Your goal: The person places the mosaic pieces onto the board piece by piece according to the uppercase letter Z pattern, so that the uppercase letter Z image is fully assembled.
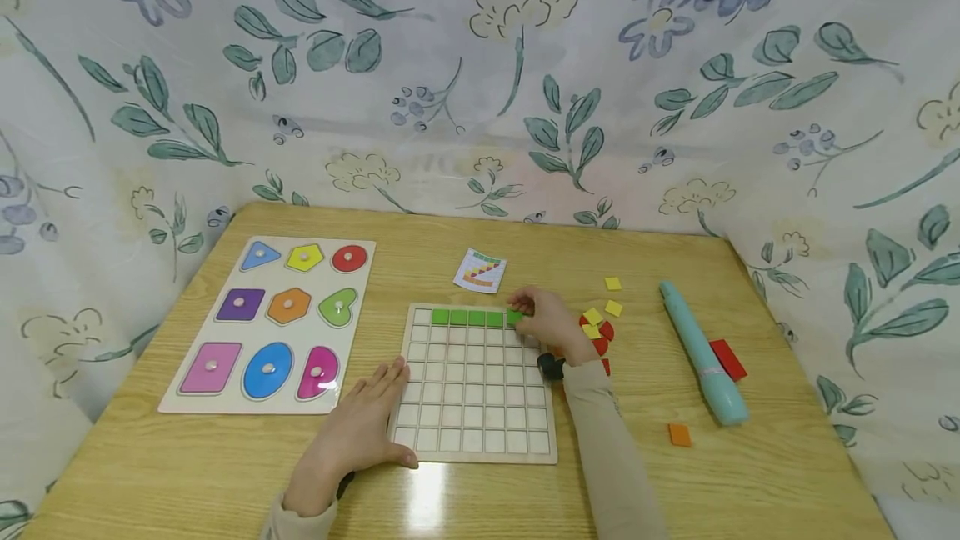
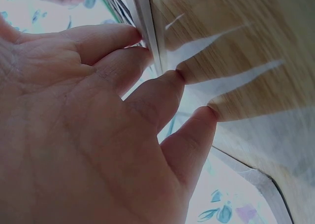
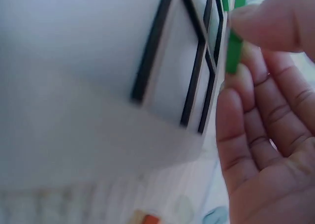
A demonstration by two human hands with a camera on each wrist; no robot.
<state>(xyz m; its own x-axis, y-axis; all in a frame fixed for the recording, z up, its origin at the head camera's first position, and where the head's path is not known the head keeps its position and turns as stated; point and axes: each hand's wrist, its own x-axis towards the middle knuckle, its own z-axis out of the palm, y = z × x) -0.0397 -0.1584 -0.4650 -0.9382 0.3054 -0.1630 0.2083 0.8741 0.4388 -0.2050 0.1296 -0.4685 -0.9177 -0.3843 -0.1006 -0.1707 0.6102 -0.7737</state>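
A pale wooden grid board [image 1: 480,394] lies flat on the table. Along its top row runs a line of green square tiles [image 1: 458,317], with the top-left cell bare. My right hand [image 1: 551,323] is at the top right of the grid, pinching a green square tile [image 3: 234,51] between thumb and fingers at the row's right end. Whether that tile sits fully in its cell I cannot tell. My left hand [image 1: 363,419] lies spread at the board's left edge, and its fingertips touch the edge and table in the left wrist view.
Above the grid lies a pattern card [image 1: 480,270]. A knobbed shape puzzle [image 1: 281,333] is at left. Right of my right hand are loose yellow tiles [image 1: 613,307] and red pieces [image 1: 601,346]. Farther right lie a turquoise club-shaped object [image 1: 701,352], a red block [image 1: 729,359] and an orange tile [image 1: 679,435].
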